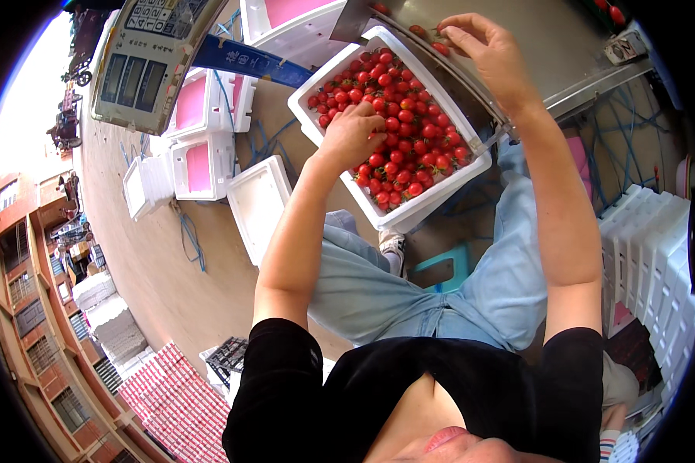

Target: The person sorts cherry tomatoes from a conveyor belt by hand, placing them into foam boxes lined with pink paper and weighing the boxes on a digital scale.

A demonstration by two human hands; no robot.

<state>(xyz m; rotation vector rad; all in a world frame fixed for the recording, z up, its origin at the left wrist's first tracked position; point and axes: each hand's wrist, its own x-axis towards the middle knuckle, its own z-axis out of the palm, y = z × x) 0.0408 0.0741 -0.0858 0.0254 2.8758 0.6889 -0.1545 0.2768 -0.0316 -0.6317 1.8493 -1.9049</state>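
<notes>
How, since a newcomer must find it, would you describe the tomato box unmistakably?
Start from the person's blue jeans and look up the picture, left of the metal-edged table. There, set diagonally, is an open white box with the person's left hand inside. Unlike the white boxes showing pink further left, it is full of small red tomatoes.

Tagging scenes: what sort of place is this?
Probably a produce sorting or packing spot: a white box of small red tomatoes, a digital scale and stacked white boxes.
</notes>
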